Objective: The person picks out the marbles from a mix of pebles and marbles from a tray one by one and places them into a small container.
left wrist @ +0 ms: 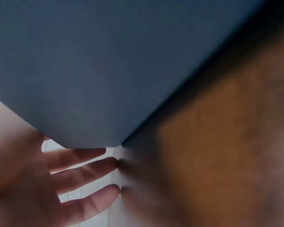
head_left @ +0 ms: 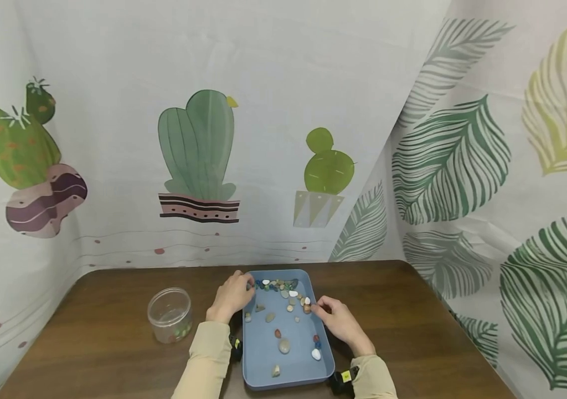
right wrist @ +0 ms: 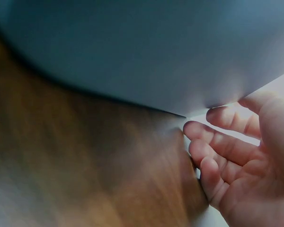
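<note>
From my end, head view: blue tray (head_left: 261, 357) on the wooden counter (head_left: 114, 310), loose pebbles spread inside it. A dense band of small pebbles (head_left: 283, 286) lines the far end; others curve down toward the right wall.

Left hand (head_left: 232, 295) at the far left corner, fingers bent over the rim by the band. Tips hidden; I cannot tell what that grip holds. Right hand (head_left: 339, 320) at the right rim, thumb and forefinger near an orange-brown pebble (head_left: 307, 309). Grip looks narrow; cannot tell if anything is pinched.

In the way: raised tray wall between palms and pebbles. It fills much of both wrist views and masks my sight of the inside.

Nearer: large grey pebble (head_left: 284, 346), red pebble (head_left: 278, 333) just beyond it, white pebble (head_left: 316, 354) near the right wall. Clear plastic tub (head_left: 161, 332) left of the tray, something green inside. Cactus-print cloth (head_left: 273, 55) hangs behind.
</note>
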Action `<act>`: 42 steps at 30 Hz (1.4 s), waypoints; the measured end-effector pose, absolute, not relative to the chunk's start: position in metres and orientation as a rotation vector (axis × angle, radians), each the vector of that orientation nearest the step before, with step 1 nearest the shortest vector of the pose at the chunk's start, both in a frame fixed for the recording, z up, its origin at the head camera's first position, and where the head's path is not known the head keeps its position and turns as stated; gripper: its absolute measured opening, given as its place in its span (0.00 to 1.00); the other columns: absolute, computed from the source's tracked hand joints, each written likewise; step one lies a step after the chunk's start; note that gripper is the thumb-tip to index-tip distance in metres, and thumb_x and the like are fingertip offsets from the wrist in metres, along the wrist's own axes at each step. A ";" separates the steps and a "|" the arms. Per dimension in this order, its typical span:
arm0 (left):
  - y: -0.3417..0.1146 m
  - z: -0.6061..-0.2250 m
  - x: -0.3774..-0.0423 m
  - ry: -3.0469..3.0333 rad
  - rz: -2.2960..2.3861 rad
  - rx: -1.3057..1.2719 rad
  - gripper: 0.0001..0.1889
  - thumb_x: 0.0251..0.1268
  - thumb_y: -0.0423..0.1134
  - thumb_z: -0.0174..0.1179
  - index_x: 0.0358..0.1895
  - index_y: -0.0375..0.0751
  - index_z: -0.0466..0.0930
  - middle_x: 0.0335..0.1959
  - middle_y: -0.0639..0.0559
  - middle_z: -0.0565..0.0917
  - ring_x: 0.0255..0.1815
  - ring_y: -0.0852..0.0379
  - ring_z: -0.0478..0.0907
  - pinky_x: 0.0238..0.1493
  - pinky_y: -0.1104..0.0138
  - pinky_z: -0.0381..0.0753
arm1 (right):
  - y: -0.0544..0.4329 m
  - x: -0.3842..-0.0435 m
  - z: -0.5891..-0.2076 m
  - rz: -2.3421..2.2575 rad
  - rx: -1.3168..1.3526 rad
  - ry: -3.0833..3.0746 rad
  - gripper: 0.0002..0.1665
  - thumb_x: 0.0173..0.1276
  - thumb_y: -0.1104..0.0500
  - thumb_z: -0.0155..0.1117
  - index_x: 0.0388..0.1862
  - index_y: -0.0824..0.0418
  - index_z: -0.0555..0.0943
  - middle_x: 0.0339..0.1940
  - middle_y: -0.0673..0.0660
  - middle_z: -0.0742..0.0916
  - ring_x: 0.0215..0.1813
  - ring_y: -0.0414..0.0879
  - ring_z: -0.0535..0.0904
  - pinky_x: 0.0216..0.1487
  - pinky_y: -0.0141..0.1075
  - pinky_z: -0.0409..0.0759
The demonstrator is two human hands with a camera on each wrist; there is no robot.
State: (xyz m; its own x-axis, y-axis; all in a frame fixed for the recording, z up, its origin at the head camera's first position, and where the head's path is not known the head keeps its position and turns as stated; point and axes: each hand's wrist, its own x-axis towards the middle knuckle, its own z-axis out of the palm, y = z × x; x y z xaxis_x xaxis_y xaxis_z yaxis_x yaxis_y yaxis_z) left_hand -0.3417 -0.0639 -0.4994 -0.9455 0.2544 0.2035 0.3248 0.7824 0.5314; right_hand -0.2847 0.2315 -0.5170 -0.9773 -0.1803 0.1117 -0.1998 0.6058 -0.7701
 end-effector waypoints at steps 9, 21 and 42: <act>-0.062 -0.493 -0.351 -2.897 -0.797 -0.523 0.06 0.64 0.37 0.64 0.42 0.41 0.83 0.38 0.48 0.78 0.37 0.51 0.74 0.31 0.55 0.76 | 0.232 -0.287 -0.519 1.369 0.332 -2.787 0.14 0.73 0.51 0.60 0.29 0.58 0.77 0.24 0.49 0.76 0.30 0.44 0.72 0.28 0.34 0.68; -0.058 -0.496 -0.357 -2.926 -0.693 -0.523 0.05 0.59 0.38 0.69 0.35 0.45 0.83 0.35 0.51 0.76 0.38 0.49 0.73 0.29 0.57 0.74 | 0.230 -0.284 -0.516 1.363 0.340 -2.776 0.12 0.73 0.53 0.60 0.29 0.56 0.76 0.24 0.48 0.77 0.30 0.44 0.72 0.29 0.35 0.69; -0.072 -0.483 -0.336 -2.736 -0.819 -0.445 0.05 0.62 0.42 0.68 0.37 0.48 0.83 0.49 0.46 0.80 0.52 0.44 0.75 0.38 0.54 0.78 | 0.229 -0.283 -0.514 1.344 0.319 -2.783 0.14 0.72 0.52 0.61 0.29 0.58 0.76 0.23 0.49 0.75 0.29 0.43 0.71 0.28 0.34 0.67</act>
State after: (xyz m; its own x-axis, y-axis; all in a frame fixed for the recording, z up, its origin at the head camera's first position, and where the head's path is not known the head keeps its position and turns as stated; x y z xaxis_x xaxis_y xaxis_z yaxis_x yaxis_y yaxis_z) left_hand -0.3360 -0.0721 -0.4829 -0.9220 0.2165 0.3211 0.3573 0.7954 0.4897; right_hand -0.2825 0.2293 -0.5138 -0.9783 -0.1685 0.1203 -0.1990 0.6049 -0.7711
